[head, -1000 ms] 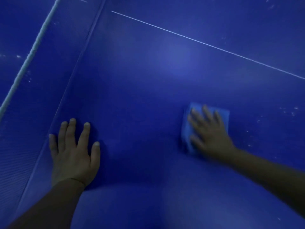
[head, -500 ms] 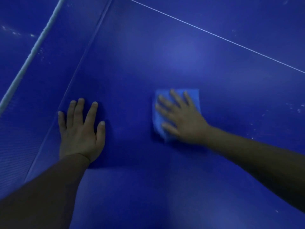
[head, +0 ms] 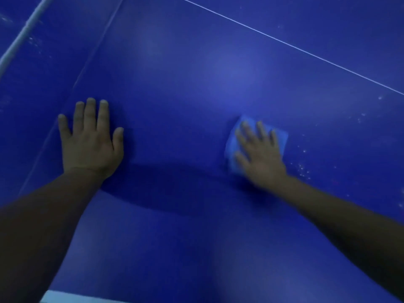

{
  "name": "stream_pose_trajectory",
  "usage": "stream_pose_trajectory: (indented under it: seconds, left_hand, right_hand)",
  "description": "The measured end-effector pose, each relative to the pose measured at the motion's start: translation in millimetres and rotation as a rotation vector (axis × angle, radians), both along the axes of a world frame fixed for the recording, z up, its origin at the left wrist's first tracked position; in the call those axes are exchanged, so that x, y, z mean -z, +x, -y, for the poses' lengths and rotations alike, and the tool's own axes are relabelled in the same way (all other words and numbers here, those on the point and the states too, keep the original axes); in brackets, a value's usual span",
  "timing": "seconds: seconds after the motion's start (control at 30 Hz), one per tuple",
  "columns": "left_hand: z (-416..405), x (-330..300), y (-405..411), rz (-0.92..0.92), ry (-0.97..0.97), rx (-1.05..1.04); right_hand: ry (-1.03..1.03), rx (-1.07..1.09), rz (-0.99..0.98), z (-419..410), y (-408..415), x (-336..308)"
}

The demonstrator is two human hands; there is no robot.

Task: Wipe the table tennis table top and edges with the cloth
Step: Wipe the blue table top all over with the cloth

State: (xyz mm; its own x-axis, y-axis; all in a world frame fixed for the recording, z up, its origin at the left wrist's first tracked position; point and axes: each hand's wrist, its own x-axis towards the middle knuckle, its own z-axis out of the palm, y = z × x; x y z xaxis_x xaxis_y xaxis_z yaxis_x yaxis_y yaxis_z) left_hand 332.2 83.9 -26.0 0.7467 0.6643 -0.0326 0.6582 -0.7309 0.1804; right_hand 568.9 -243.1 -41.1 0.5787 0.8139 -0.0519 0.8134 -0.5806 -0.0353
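Cloth, soft, light and folded, lies under our right hand, whose flat open grip presses it onto the blue worktop, our left hand spread flat.

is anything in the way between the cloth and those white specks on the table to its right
Nothing visible. The right hand presses flat on the blue cloth, and the white specks lie just past its right edge, with only bare table top between. The left hand rests flat far off on the other side.
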Motion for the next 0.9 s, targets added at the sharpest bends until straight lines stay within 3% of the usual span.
stream_pose_trajectory:
  seconds: [0.1, 0.17, 0.23, 0.37, 0.43, 0.57, 0.7, 0.77, 0.83, 0.9]
  left_hand:
    - [30, -4, -9, 0.111, -0.032, 0.047]
    - [61, -3, -15, 0.167, -0.055, 0.144]
    - [93, 2, -20, 0.167, -0.074, 0.252]
    - [123, 13, -27, 0.052, -0.044, 0.377]
    - [123, 15, -26, 0.021, -0.034, 0.412]
    - [122, 13, -24, -0.007, -0.042, 0.442]
    - [121, 15, -24, -0.034, -0.038, 0.451]
    - [121, 15, -24, -0.035, -0.036, 0.454]
    - [121, 15, -24, -0.04, -0.038, 0.453]
    - [121, 15, -23, -0.044, -0.04, 0.451]
  right_hand:
    - [-0.003, -0.37, -0.086, 47, -71, -4]
    - [-0.023, -0.47, -0.092, 53, -51, -7]
    - [-0.033, -0.312, -0.047, 41, 1, -2]
    - [-0.034, 0.313, -0.098, 27, 113, -14]
    - [-0.009, 0.424, -0.102, 26, 130, -16]
    - [-0.023, 0.263, -0.035, 39, 67, -4]
    - [0.001, -0.18, -0.055, 99, -55, -4]
    - [-0.033, -0.337, -0.095, 112, -44, -7]
    - [-0.058, -0.265, -0.081, 98, 3, -4]
    - [-0.021, 0.021, -0.053, 74, 57, -3]
